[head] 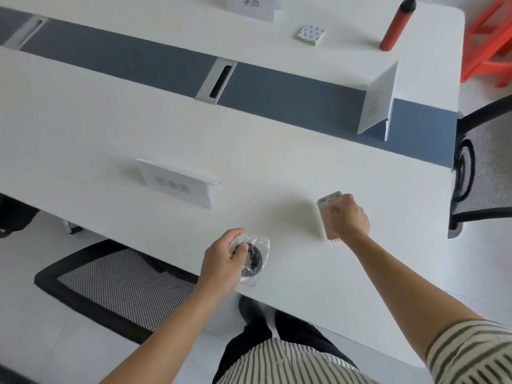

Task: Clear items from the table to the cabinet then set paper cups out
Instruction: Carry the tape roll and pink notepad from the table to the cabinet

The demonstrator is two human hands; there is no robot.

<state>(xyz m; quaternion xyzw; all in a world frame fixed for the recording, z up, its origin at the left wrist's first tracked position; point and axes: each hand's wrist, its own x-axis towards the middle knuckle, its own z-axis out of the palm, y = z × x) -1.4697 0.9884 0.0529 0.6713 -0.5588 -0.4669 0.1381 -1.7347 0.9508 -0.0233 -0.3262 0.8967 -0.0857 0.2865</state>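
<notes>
My left hand (223, 259) grips a dark round item in a clear plastic wrapper (256, 259) that lies near the front edge of the white table (291, 167). To the right, my right hand (347, 217) holds a small pink pack (328, 206) standing on edge on the tabletop. At the far side lie a red folded umbrella (396, 23) and a small square tissue pack with a green edge (310, 34). No paper cups or cabinet are in view.
Three white name cards stand on the table: one near the front (177, 184), one at the right (378, 101), one at the far edge (250, 6). A blue-grey strip with a cable hatch (217, 81) crosses the table. Black mesh chairs sit front left (116, 284) and right (482, 162). Orange stools (490, 40) stand far right.
</notes>
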